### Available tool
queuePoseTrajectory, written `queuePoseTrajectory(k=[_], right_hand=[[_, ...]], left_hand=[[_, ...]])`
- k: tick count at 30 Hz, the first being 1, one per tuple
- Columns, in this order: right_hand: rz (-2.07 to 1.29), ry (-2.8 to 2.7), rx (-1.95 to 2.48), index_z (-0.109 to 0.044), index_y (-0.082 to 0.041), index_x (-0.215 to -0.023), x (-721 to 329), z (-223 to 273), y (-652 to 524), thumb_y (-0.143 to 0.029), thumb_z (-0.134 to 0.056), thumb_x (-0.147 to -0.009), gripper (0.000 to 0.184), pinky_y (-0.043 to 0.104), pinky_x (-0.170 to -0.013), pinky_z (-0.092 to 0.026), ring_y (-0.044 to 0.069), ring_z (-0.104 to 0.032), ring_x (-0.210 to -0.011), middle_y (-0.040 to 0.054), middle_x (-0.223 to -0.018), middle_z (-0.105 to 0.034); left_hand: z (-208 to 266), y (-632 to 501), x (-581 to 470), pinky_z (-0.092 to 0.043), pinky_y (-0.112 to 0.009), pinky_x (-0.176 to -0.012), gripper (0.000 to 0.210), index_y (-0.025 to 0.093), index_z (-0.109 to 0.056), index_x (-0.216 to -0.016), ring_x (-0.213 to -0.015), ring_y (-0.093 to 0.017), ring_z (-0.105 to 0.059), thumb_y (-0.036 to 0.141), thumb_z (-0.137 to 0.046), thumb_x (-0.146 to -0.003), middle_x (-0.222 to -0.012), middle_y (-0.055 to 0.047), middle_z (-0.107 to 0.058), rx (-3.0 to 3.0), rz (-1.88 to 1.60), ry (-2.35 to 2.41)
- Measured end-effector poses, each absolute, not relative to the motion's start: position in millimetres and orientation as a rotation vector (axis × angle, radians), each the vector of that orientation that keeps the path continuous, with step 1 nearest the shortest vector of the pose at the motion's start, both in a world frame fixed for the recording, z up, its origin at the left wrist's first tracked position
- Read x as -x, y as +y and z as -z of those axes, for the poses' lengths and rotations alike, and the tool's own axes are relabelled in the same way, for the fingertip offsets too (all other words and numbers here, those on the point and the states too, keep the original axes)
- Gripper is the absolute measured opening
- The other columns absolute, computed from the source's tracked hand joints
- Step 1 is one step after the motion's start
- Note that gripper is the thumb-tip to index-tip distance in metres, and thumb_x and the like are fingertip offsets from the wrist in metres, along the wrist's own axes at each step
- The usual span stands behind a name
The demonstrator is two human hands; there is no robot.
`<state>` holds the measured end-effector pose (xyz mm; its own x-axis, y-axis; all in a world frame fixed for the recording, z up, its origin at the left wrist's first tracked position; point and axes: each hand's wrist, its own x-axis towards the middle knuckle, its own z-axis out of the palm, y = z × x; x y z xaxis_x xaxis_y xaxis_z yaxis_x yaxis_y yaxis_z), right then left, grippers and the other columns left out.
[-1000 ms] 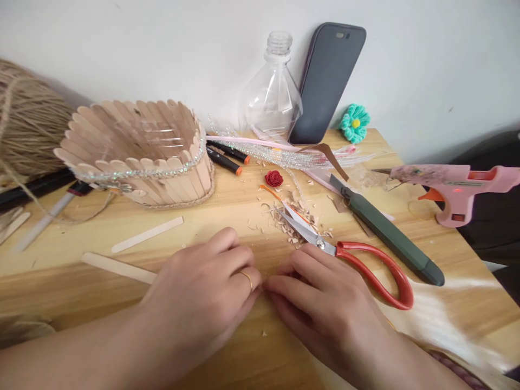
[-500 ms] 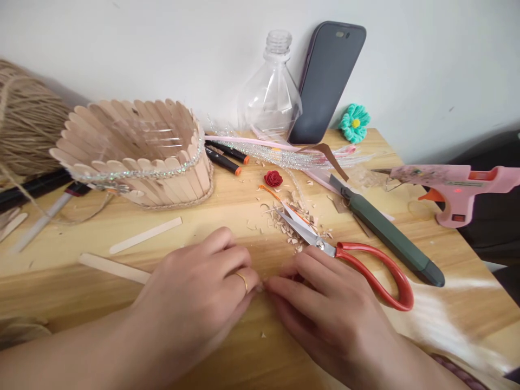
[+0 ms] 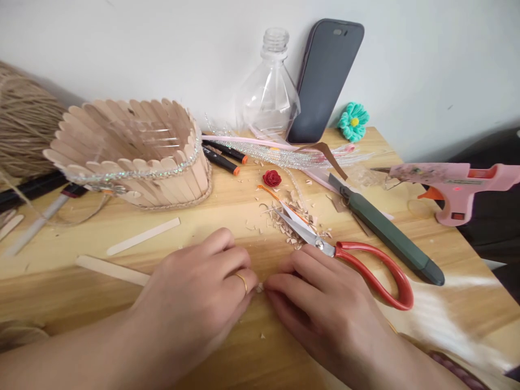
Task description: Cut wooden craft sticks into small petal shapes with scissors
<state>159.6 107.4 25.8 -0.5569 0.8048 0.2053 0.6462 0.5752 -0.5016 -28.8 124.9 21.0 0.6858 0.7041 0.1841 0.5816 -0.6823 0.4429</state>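
small pale piece [image 3: 260, 287] sits low at centre, in the narrow gap between the two hands, just above or on the table [image 3: 227, 214]; can't tell which. left hand [image 3: 199, 287] is curled, thumb and fingers pinching the piece from its side. right hand [image 3: 325, 298] is curled too, fingertips pinched together on the other side of it. pads mostly hidden.

risks, my read: piece is tiny, so a loose or uneven pinch could drop it, and it'd be hard to find near the wood chips [image 3: 293, 236], similar pale colour. pulling the hands apart too hard could tear or bend it. right hand is right by the scissors [image 3: 323, 247], so a sideways swing could knock them, or catch fingers on the blades.

direction: only a sliver shows, seemingly bridging left to right between fingertips. true long axis and which end leads: can't tell, fingers cover the rest
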Motion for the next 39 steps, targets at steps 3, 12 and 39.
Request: queuePoseTrajectory(k=[3, 12, 39], right_hand=[[-0.525, -2.389, 1.176, -0.067, -0.014, -0.073, -158.3, -25.6, 108.2, -0.012, -0.052, -0.087, 0.021, 0.028, -0.054, -0.036, 0.016, -0.047, -0.064, 0.0039, -0.068, -0.057], [-0.532, -2.388, 1.156, -0.067, -0.013, -0.072, -158.3, -25.5, 107.7, -0.011, -0.052, -0.087, 0.022, 0.028, -0.053, -0.036, 0.016, -0.047, -0.063, 0.0042, -0.068, -0.057], [-0.451, -2.403, 1.158, -0.066, -0.014, -0.068, -155.9, -25.1, 108.2, -0.011, -0.050, -0.088, 0.026, 0.028, -0.052, -0.036, 0.016, -0.046, -0.062, 0.0034, -0.066, -0.056]], left_hand=[[-21.2, 125.1, 28.9, -0.039, -0.033, -0.055, 0.022, 0.016, -0.067, -0.072, -0.068, -0.021, -0.046, 0.014, -0.049, -0.086, -0.065, -0.003, -0.060, -2.550, -0.492, 1.010], [-21.4, 125.3, 29.7, -0.039, -0.033, -0.053, 0.021, 0.015, -0.066, -0.072, -0.068, -0.021, -0.046, 0.014, -0.050, -0.085, -0.066, -0.003, -0.060, -2.567, -0.478, 0.994], [-20.4, 121.9, 28.0, -0.035, -0.032, -0.054, 0.026, 0.017, -0.066, -0.072, -0.069, -0.021, -0.045, 0.019, -0.046, -0.089, -0.064, -0.003, -0.057, -2.555, -0.499, 1.103]])
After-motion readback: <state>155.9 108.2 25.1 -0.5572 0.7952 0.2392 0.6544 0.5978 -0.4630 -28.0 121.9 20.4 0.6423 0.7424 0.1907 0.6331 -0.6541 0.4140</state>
